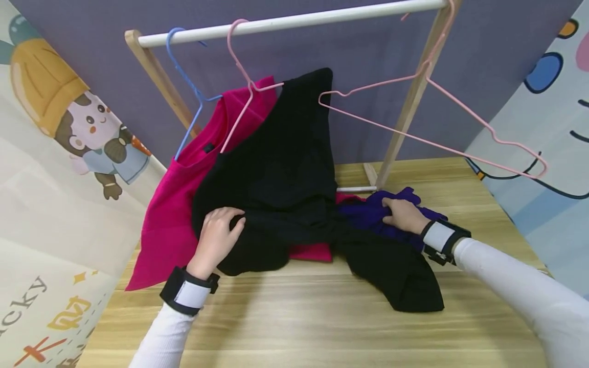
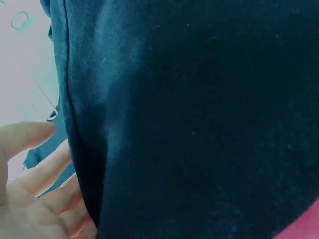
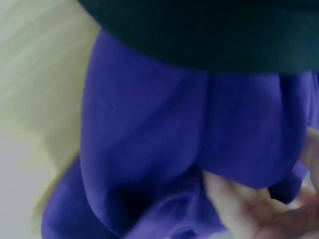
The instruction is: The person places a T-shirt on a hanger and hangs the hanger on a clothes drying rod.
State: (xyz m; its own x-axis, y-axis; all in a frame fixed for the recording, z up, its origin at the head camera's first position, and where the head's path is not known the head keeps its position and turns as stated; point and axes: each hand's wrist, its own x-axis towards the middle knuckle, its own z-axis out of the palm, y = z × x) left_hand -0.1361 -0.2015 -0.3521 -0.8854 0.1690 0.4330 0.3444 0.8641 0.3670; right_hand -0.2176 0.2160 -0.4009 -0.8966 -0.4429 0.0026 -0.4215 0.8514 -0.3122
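Observation:
A black garment [image 1: 276, 168] hangs by one side from a pink hanger [image 1: 250, 87], and its lower part spreads over the tabletop. My left hand [image 1: 218, 237] touches its left side, thumb held apart from the fingers. In the left wrist view, the fingertips of the left hand [image 2: 45, 194] go behind the edge of the black cloth [image 2: 189, 119]. To the right, my right hand [image 1: 405, 215] grips a crumpled purple garment [image 1: 361, 213]. The right wrist view has the purple cloth [image 3: 149, 114] between thumb and fingers, partly covered by black cloth [image 3: 209, 35].
A bright pink shirt [image 1: 170, 220] hangs from a blue hanger [image 1: 188, 84] behind the black garment. A bare pink hanger [image 1: 432, 135] hangs at the right of the rack's white rail [image 1: 294, 21]. Wooden rack legs [image 1: 409, 107] stand on the wood-grain table [image 1: 294, 327].

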